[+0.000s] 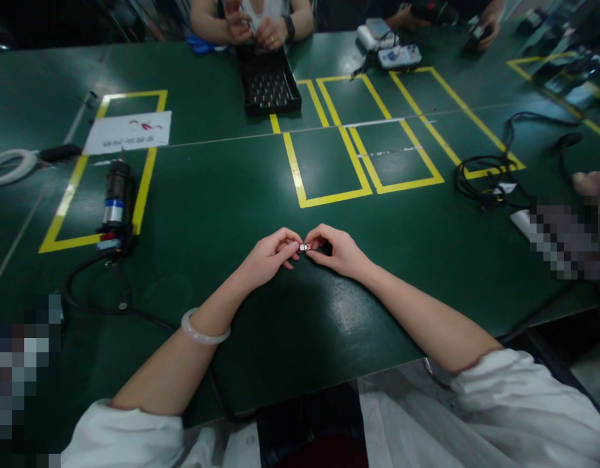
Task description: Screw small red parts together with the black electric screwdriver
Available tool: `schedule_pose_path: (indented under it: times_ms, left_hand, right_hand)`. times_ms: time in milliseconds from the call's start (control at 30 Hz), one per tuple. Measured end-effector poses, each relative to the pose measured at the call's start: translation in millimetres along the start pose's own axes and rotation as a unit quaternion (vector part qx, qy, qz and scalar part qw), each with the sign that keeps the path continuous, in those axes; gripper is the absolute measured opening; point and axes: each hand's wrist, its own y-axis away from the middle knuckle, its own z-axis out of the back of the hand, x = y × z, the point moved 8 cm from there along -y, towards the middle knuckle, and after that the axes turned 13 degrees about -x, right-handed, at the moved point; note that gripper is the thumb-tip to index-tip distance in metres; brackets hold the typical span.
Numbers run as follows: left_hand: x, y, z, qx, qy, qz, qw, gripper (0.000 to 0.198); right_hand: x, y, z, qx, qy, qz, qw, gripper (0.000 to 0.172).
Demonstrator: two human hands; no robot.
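My left hand (272, 255) and my right hand (335, 249) meet over the middle of the green table (207, 214), both pinching a tiny metallic part (304, 247) between their fingertips. The part is small and silvery with a reddish spot; what it is I cannot make out. A pale bangle (202, 330) circles my left wrist. Both forearms rest low over the table, with white sleeves pushed up near the front edge.
Yellow tape rectangles (329, 169) mark the table beyond my hands. A black cylindrical device (116, 195) with a cable lies at left, beside a white paper (129, 131). A black tray (268, 83) sits before a person's hands (255, 26) at the far side. Coiled black cables (480, 179) lie at right.
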Motion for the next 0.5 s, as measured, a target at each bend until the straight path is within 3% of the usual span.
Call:
schedule_pose_path:
  times_ms: [100,167,233,300,333,400,467,500]
  left_hand:
    - [0.4,-3.3,9.2,-0.009,-0.008,-0.002,1.0,0.034]
    - [-0.6,-6.8,27.9,-0.036,-0.031,-0.006,0.999,0.039]
    - [-4.2,-8.7,60.4,-0.09,-0.079,-0.021,0.993,0.042]
    - [-10.3,-5.5,105.8,-0.171,-0.171,-0.052,0.969,0.044]
    - [-13.4,-1.3,131.0,-0.213,-0.24,-0.07,0.945,0.046]
    - [-14.1,11.2,182.4,-0.286,-0.421,-0.074,0.858,0.052]
    - [-5.8,27.4,234.1,-0.344,-0.554,-0.026,0.758,0.062]
    - [2.4,35.1,257.3,-0.355,-0.593,0.01,0.723,0.068]
  right_hand:
    - [-4.5,-0.7,1.6,-0.009,-0.017,-0.019,1.0,0.013]
    - [-5.8,-0.8,2.1,-0.011,-0.023,-0.023,0.999,0.014]
    - [-5.7,-0.9,2.6,-0.013,-0.028,-0.021,0.999,0.014]
    - [-5.2,-1.1,3.0,-0.015,-0.03,-0.019,0.999,0.013]
    - [-5.1,-1.1,3.1,-0.015,-0.029,-0.02,0.999,0.013]
    - [-5.0,-1.2,2.7,-0.014,-0.028,-0.021,0.999,0.013]
    - [-4.7,-1.0,2.1,-0.012,-0.029,-0.02,0.999,0.013]
    - [-4.5,-0.9,1.8,-0.011,-0.03,-0.02,0.999,0.013]
